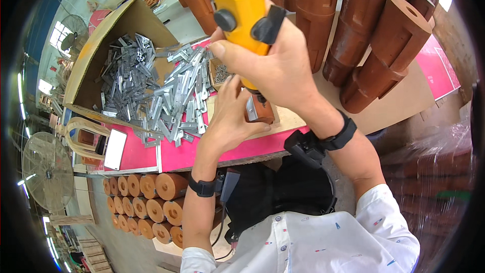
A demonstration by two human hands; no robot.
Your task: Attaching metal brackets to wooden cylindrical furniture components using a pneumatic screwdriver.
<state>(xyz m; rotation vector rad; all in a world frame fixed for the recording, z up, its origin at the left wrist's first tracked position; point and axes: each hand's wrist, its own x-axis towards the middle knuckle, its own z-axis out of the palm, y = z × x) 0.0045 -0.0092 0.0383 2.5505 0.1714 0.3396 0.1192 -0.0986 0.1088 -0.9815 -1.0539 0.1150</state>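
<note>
My right hand [275, 60] is wrapped around a yellow power screwdriver [251, 12] with black knobs, held upright. Its lower end points down at a brown wooden block [261, 111], where a grey metal bracket [250, 107] lies against the side. My left hand [228, 114] curves about the left and near sides of the block, fingers at the far end and thumb along the near edge. The tool's tip and any screw under it are hidden by my hands. Just beyond my left fingers sits a small box of screws [221, 73].
Left of my hands, a heap of metal brackets [174, 103] spills from a cardboard box [83, 78] onto the pink tabletop [189, 154]. A phone [115, 149] leans at the table's edge. Tall brown wooden cylinders [356, 25] stand far right; more cylinders [169, 186] are stacked below left.
</note>
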